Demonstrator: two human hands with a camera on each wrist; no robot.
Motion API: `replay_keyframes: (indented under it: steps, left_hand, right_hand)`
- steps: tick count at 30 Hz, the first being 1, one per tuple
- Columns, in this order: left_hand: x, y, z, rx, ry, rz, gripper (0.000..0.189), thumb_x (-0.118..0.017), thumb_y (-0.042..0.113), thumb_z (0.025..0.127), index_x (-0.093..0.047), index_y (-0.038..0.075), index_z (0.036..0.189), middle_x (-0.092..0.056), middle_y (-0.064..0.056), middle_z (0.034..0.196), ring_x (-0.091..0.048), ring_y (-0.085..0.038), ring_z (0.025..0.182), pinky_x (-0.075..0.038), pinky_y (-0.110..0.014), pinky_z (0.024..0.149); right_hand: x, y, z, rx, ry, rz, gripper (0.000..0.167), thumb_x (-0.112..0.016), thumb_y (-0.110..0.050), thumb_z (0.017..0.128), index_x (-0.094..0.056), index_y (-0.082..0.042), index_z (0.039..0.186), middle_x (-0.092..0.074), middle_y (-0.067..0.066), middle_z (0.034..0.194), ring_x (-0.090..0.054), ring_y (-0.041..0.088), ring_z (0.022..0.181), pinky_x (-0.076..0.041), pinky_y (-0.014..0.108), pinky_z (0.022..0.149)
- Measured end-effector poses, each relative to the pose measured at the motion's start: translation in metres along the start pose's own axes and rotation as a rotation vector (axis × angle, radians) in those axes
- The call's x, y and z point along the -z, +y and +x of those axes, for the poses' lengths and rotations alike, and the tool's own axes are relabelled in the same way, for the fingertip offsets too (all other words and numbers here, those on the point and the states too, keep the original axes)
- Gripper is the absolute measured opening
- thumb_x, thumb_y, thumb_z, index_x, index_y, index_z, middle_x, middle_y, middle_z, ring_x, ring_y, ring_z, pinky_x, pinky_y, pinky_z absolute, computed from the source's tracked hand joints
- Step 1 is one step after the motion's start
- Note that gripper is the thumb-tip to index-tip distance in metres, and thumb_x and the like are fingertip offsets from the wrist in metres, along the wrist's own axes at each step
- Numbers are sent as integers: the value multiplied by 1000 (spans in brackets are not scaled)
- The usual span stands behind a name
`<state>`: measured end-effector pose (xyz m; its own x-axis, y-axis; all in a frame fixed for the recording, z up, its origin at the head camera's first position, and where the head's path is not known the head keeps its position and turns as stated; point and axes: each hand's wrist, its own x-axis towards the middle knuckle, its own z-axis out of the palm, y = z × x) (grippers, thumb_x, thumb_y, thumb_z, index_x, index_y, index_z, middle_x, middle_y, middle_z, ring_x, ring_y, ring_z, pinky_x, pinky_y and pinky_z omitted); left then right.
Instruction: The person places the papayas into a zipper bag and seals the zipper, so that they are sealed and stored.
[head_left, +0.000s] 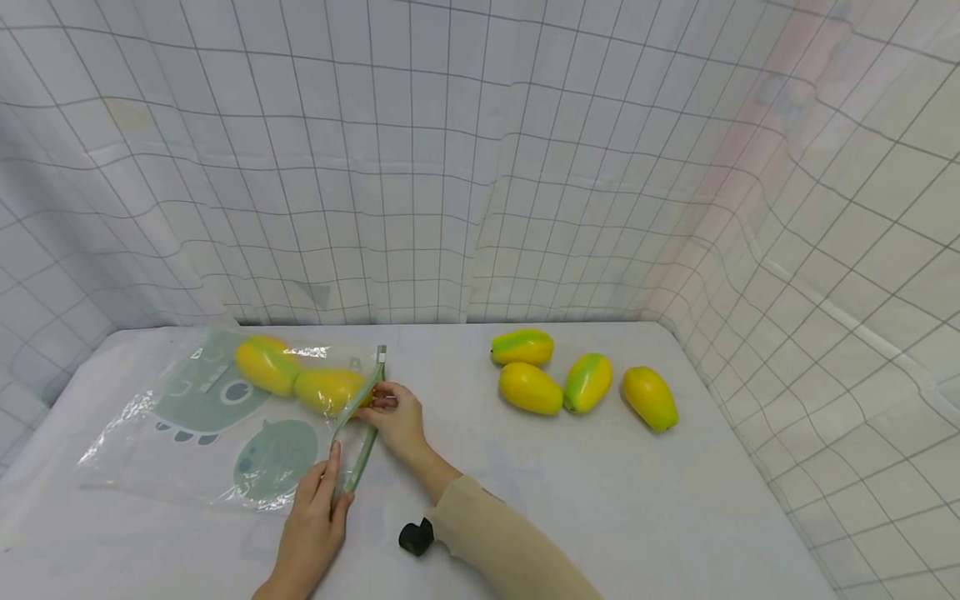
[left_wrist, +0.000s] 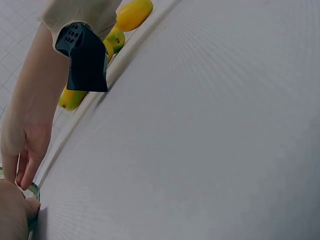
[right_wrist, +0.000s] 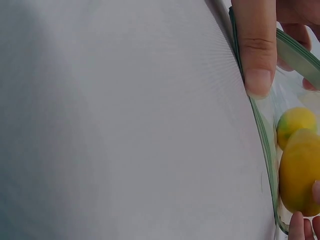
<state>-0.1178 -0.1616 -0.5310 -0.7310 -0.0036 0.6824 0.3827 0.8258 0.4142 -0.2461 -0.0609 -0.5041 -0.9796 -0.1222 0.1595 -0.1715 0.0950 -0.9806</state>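
A clear zip bag (head_left: 276,458) with green dinosaur prints lies on the left of the table, its green-edged mouth facing right. Inside it rests one yellow-green papaya (head_left: 262,362). A second papaya (head_left: 326,388) touches it, with its right end at the mouth. My right hand (head_left: 399,421) pinches that end between thumb and curled fingers, as the right wrist view shows on the papaya (right_wrist: 300,172). Holding the bag's edge near the front corner is my left hand (head_left: 311,517); its thumb (right_wrist: 256,55) presses on the lower green strip.
Toward the right of the white-covered table (head_left: 570,508) lie several loose papayas, among them one behind (head_left: 522,347) and one farthest right (head_left: 649,398). A black wrist camera (head_left: 416,537) sits on the right forearm. Grid-patterned curtain (head_left: 450,167) surrounds the back and sides.
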Motion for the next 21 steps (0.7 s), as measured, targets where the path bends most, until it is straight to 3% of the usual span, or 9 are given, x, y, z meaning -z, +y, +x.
replay_keyframes:
  steps: [6, 12, 16, 17, 19, 21]
  left_hand:
    - [0, -1, 0, -1, -7, 7, 88, -76, -15, 57, -39, -3, 136, -50, -19, 100, -49, -30, 90, -35, -32, 77]
    - [1, 0, -1, 12, -36, 27, 91, -77, -13, 57, -37, -3, 137, -50, -19, 102, -50, -30, 91, -41, -36, 75]
    - [1, 0, -1, 19, -50, 28, 91, -77, -12, 58, -35, -2, 138, -49, -19, 103, -49, -31, 92, -42, -38, 75]
    - [2, 0, -1, 20, -52, 23, 87, -75, -11, 62, -35, -1, 139, -49, -20, 103, -49, -32, 92, -42, -38, 76]
    - [1, -1, -2, 24, -56, 22, 67, -67, 6, 82, -34, 0, 139, -49, -20, 103, -49, -32, 93, -41, -37, 77]
    - [1, -1, -2, 23, -53, 19, 55, -50, 26, 94, -34, 0, 140, -49, -19, 103, -49, -32, 93, -40, -37, 77]
  right_hand:
    - [7, 2, 1, -30, 5, 15, 38, -77, -2, 69, -63, 1, 104, -64, 8, 94, -62, 15, 83, -50, 17, 69]
    - [22, -4, -1, 5, 34, 29, 38, -76, -1, 71, -62, 3, 106, -63, 16, 99, -63, 26, 87, -51, 18, 70]
    - [39, -22, -4, 18, 52, 91, 38, -72, 5, 72, -59, 7, 108, -59, 22, 102, -60, 35, 90, -52, 22, 72]
    - [45, -27, -5, 14, 58, 112, 38, -71, 6, 73, -58, 7, 108, -59, 22, 102, -60, 37, 91, -52, 22, 73]
    - [55, -39, -7, 8, 75, 140, 38, -70, 7, 73, -57, 7, 109, -58, 20, 101, -58, 40, 94, -52, 23, 74]
    - [67, -48, -9, 15, 90, 157, 38, -69, 7, 74, -56, 8, 110, -58, 20, 102, -56, 43, 96, -52, 23, 76]
